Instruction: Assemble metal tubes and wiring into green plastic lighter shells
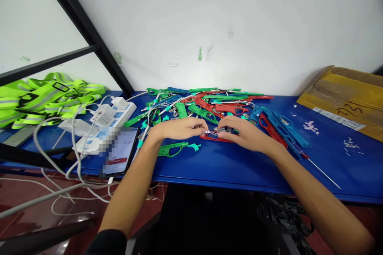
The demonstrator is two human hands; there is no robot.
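Observation:
My left hand [182, 128] pinches a small white part [207, 132] with thin wires between thumb and forefinger. Facing it, my right hand [243, 133] has its thumb and fingers closed around a small silvery part [223, 130] with wires. Directly under both hands lies a red plastic shell [211, 138], partly covered by my right fingers. A green gun-shaped half shell [173, 150] with a turquoise piece at its end rests near my left wrist. Behind my hands spreads a heap of green, red and blue shells [206, 105] mixed with wires and metal parts.
To the left are a phone [121, 151], a white power strip [127, 111] with chargers and cables, and neon straps [50, 101]. On the right lie blue shells [289, 127], a screwdriver [321, 169], small white bits [311, 126] and a cardboard box [344, 91].

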